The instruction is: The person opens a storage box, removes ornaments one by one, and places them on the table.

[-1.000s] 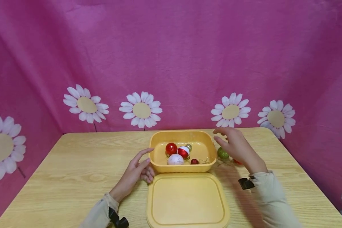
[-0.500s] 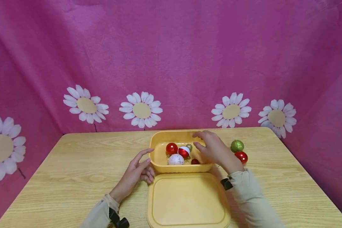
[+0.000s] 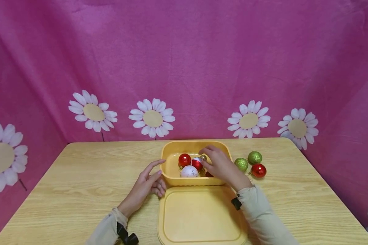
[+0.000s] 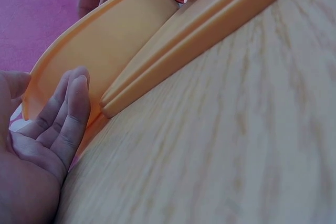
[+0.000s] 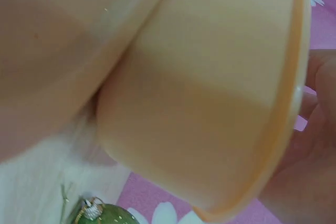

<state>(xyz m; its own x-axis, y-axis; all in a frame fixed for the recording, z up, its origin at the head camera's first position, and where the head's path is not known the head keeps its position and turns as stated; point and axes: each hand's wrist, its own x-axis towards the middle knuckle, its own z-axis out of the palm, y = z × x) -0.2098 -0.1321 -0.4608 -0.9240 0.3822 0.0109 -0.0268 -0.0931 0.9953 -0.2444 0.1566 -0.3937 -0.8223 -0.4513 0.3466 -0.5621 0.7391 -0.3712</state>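
A yellow plastic box stands on the table with Christmas baubles in it: a red bauble, a red-and-white bauble, a speckled white bauble, a small gold bauble and a dark red one, partly hidden. My left hand lies at the box's left wall, fingers and thumb apart, gripping nothing. My right hand reaches over the right side into the box; its thumb and fingers stand apart around the gold and red-and-white baubles. Box wall hides those fingertips in the right wrist view.
In front of the box lies its yellow lid. Right of the box, two glittery green baubles, one nearer and one farther, lie beside a shiny red bauble. A pink flowered cloth hangs behind the wooden table.
My right hand has moved left from beside the box to over the baubles inside, uncovering the green and red baubles on the table. The left hand has stayed in place.
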